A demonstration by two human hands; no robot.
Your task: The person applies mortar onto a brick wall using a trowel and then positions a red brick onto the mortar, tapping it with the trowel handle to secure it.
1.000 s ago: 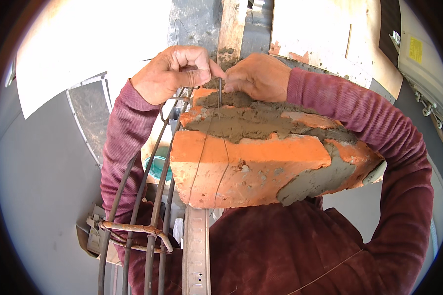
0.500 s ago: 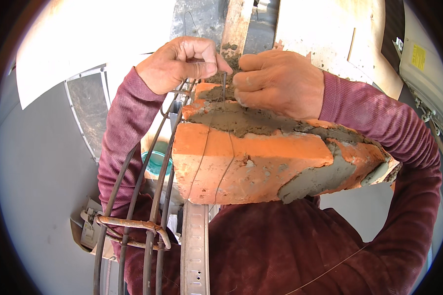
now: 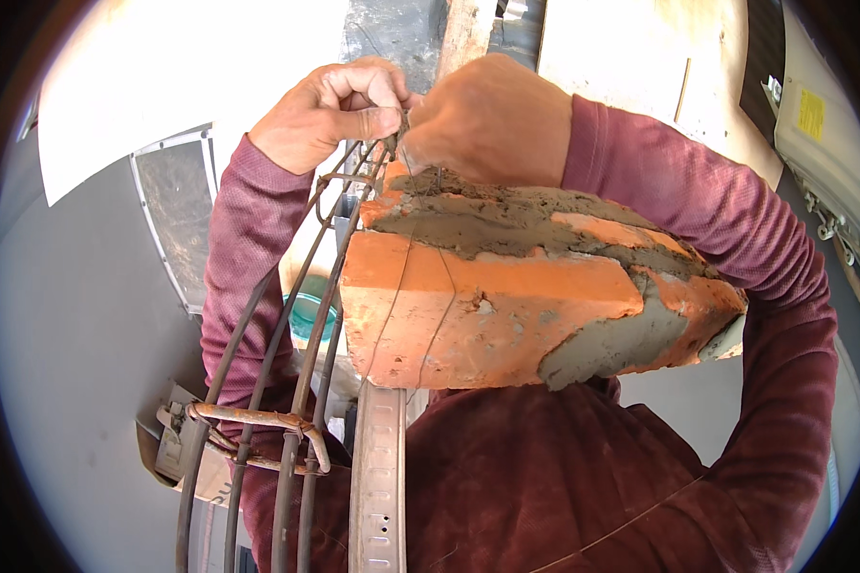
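Right hand: shifted left, now beside left fingertips; curled, grip hidden, cannot tell.
Left hand: thumb and fingertips close together; cannot tell whether gripping.
Wire: two strands down the brick block.
Implication: both hands likely serve one point.

I'm facing a rough, matt clay brick. On it, mortar is looking coarse; left of it, metal bars are looking dull, a hoop rusty; below it, a metal channel is looking matt. My cloth sleeves are looking textured.
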